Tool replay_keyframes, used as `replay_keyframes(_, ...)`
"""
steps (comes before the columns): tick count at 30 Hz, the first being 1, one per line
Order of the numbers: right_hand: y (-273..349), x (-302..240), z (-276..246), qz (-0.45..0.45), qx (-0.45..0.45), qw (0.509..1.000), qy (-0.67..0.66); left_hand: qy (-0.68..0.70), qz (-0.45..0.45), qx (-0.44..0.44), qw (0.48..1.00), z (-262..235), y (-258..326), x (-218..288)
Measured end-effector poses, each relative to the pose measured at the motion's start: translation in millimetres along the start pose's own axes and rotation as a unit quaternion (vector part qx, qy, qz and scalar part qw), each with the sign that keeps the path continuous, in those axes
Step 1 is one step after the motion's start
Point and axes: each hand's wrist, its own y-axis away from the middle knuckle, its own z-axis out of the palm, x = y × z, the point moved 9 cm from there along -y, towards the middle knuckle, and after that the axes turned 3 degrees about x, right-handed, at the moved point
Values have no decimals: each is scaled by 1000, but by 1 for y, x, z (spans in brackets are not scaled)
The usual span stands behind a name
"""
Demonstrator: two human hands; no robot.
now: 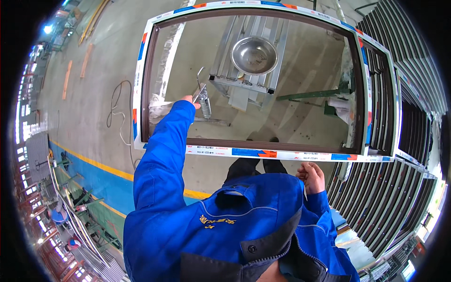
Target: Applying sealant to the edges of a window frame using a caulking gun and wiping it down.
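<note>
A large brown window frame [253, 144], edged with white, blue and orange printed protective film, lies level in front of me. My left hand [191, 101] reaches over its left part, closed on a silver tool with a hooked rod and a metal cylinder, which looks like a caulking gun [205, 106]. Its grip is partly hidden by my hand and sleeve. Close to the frame's near edge, right of my body, my right hand [312, 177] has its fingers curled in. Whether anything small is inside them is hidden.
Through the frame show a metal bowl [254, 55] on a stand of aluminium profiles [221, 77] and a green metal support [310, 94]. Dark frames [376, 202] are stacked at the right. A cable [111, 113] lies on the floor at left. People work far off at lower left.
</note>
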Motion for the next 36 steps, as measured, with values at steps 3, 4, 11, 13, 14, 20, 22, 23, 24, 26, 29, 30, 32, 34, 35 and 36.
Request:
replay_keyframes(3, 0, 2, -1, -2, 2, 1000, 10, -38, -26, 17, 999, 2, -3, -6)
replay_keyframes(4, 1, 2, -2, -4, 3, 1000, 4, -17, 7, 4, 1000, 8, -5, 1)
replay_keyframes(11, 13, -3, -3, -42, 38, 997, 45, -103, -49, 12, 993, 31, -9, 3)
replay_keyframes(13, 15, -2, -2, -34, 41, 998, 42, -98, -56, 12, 994, 38, -13, 3)
replay_keyframes(14, 16, -1, -1, -30, 36, 997, 59, -95, -68, -4, 993, 43, -16, 2)
replay_keyframes(20, 16, 5, -2, -18, 34, 997, 70, -96, -92, -27, 991, 65, -31, -5)
replay_keyframes(22, 18, 7, -3, -12, 40, 996, 83, -88, -86, -32, 992, 72, -39, -8)
replay_keyframes(23, 19, 7, -4, -9, 46, 994, 95, -92, -88, -33, 991, 76, -44, -12)
replay_keyframes(24, 20, 7, -4, -6, 46, 995, 85, -96, -85, -46, 991, 82, -50, -15)
replay_keyframes(26, 22, 4, -4, -9, 46, 994, 99, -101, -77, -43, 991, 92, -63, -20)
replay_keyframes(29, 24, 1, -7, -10, 69, 994, 90, -132, -69, -44, 988, 105, -84, -28)
replay_keyframes(30, 24, 1, -7, -11, 69, 994, 86, -150, -76, -36, 985, 108, -89, -32)
replay_keyframes(32, 26, 2, -10, -6, 82, 994, 73, -165, -70, -41, 983, 114, -96, -36)
replay_keyframes(34, 27, 1, -12, -9, 89, 992, 90, -176, -65, -43, 981, 119, -99, -37)
replay_keyframes(35, 28, 1, -16, -11, 105, 989, 104, -181, -63, -42, 980, 120, -100, -37)
replay_keyframes(36, 28, 0, -16, -13, 101, 991, 91, -186, -61, -42, 980, 121, -100, -36)
